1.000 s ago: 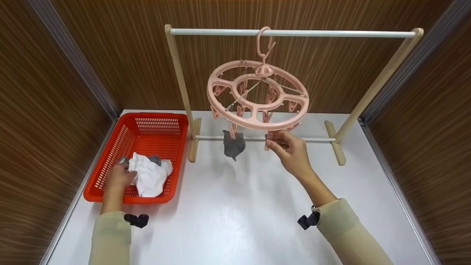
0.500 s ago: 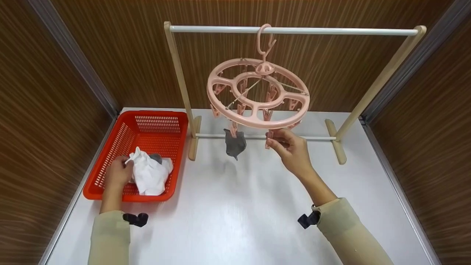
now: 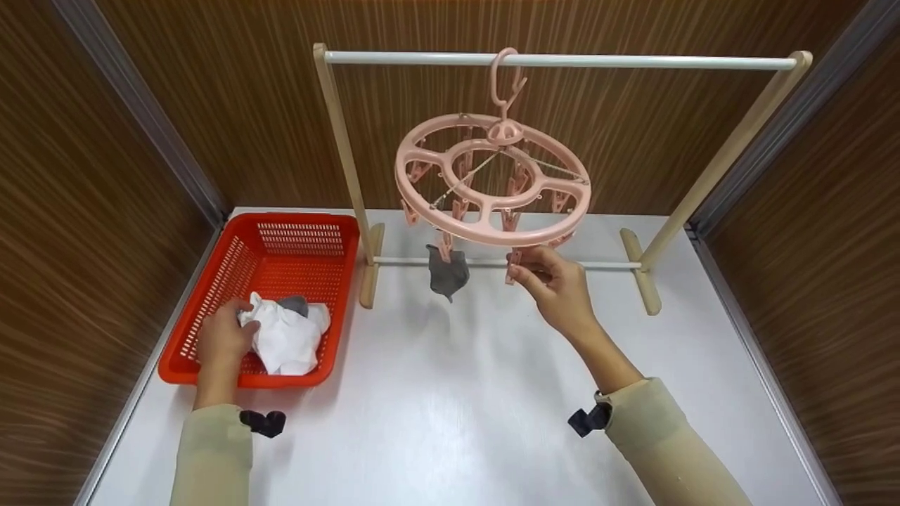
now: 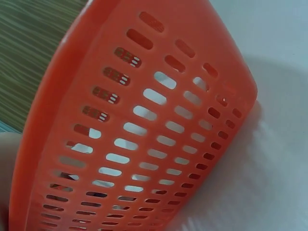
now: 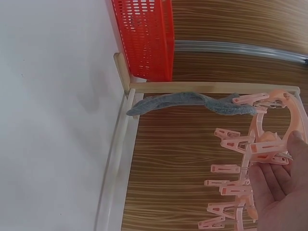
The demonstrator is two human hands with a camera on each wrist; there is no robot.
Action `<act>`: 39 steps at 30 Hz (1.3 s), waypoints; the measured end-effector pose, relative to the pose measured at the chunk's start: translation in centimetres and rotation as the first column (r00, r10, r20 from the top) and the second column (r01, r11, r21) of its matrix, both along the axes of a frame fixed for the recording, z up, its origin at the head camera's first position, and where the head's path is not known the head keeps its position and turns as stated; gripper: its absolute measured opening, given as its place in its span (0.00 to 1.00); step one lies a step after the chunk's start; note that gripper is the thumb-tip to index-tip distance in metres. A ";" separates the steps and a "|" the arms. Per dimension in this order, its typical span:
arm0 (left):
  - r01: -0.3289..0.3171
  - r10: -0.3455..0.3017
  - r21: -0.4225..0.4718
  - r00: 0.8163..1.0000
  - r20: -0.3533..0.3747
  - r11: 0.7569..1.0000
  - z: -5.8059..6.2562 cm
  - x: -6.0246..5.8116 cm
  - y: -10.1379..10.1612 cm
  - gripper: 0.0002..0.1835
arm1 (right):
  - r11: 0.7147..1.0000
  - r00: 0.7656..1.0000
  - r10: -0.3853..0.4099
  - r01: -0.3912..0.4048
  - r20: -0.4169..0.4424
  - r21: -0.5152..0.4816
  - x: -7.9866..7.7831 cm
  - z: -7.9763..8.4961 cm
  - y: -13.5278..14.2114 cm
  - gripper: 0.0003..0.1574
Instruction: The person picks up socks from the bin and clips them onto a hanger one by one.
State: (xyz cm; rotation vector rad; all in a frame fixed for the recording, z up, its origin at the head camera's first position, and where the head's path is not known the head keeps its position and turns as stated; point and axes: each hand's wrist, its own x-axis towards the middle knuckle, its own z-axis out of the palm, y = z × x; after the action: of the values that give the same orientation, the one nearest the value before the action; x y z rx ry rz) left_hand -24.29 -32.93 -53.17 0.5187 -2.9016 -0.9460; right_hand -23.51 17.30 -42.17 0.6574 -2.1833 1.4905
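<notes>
My left hand (image 3: 223,336) is inside the red basket (image 3: 350,281), its thumb and forefinger parted at the left edge of a crumpled white cloth (image 3: 287,341). A bit of grey cloth (image 3: 294,304) shows behind the white one. My right hand (image 3: 559,292) pinches a pink clothespin (image 3: 514,268) at the front rim of the round pink drying hanger (image 3: 485,230). From another clothespin (image 3: 446,247), to the left, hangs a grey, sock-like piece of cloth (image 3: 448,273). In the left wrist view the basket wall (image 4: 149,125) hides the fingers.
The hanger hooks over the white bar (image 3: 633,62) of a wooden-legged rack (image 3: 724,165). More clothespins (image 5: 226,168) dangle under its ring. A lower crossbar (image 3: 598,266) runs close above the white tabletop (image 3: 436,414). Wood-patterned panels (image 3: 246,105) enclose the back and sides.
Half a second ago my left fingers held up a corner of the white cloth; now it lies lower and those fingers are spread wider. My right hand stays at the same clothespin.
</notes>
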 end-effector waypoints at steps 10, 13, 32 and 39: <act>-0.053 0.047 -0.021 0.973 -0.227 0.998 0.0 0.0 0.1 0.12 | 1.000 1.000 -0.013 0.013 -0.011 -0.003 0.0 0.0 -0.1 0.09; -0.067 0.061 -0.011 0.958 -0.281 0.998 0.0 0.1 0.1 0.12 | 1.000 1.000 -0.020 0.020 -0.009 -0.003 0.0 -0.1 -0.1 0.09; -0.016 0.170 0.417 0.926 -0.336 0.909 2.0 0.0 2.3 0.13 | 1.000 1.000 0.006 -0.006 0.018 -0.020 -0.1 -0.1 -0.2 0.10; 0.109 0.117 0.446 0.886 -0.449 0.888 3.3 0.0 4.0 0.11 | 0.997 0.997 0.066 -0.065 0.028 -0.040 -0.2 -0.2 -0.3 0.10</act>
State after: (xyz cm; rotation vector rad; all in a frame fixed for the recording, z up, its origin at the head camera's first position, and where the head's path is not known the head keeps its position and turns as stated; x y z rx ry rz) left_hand -24.26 -28.89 -49.90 0.2574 -2.2411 -1.5297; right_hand -23.72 16.96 -42.37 0.7040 -2.1682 1.5810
